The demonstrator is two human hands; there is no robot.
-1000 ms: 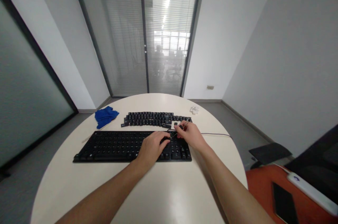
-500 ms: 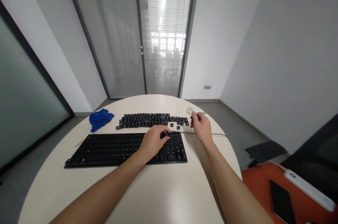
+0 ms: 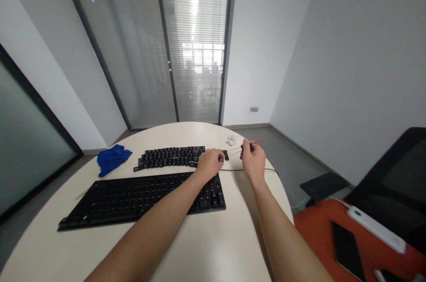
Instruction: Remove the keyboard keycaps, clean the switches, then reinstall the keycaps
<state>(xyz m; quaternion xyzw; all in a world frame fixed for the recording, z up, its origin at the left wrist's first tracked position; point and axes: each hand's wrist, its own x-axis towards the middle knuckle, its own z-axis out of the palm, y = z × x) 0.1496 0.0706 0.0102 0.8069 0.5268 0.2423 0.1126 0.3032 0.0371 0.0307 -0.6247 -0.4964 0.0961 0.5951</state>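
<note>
My left hand [image 3: 209,163] is closed on a small black keycap [image 3: 221,159], at the right end of the rows of loose keycaps [image 3: 173,157]. In my right hand [image 3: 254,164] is a thin tool [image 3: 258,143] with fine wires sticking out on both sides; it looks like a wire keycap puller. Its left wires reach toward the last keycaps in the rows. A black keyboard [image 3: 129,197] lies under my left forearm. Most of its key positions are bare, with larger caps still on at the right end.
A blue cloth [image 3: 113,159] lies at the left of the round table [image 3: 213,246], a thin stick beside it. Crumpled white material [image 3: 231,140] sits at the back right. A black cable [image 3: 269,170] runs right. An orange chair [image 3: 313,233] holds a phone [image 3: 348,250] and power strip [image 3: 376,229].
My left hand has moved from above the keyboard up and right to the loose keycaps, carrying the black keycap. The right hand still holds the tool. The view has shifted slightly.
</note>
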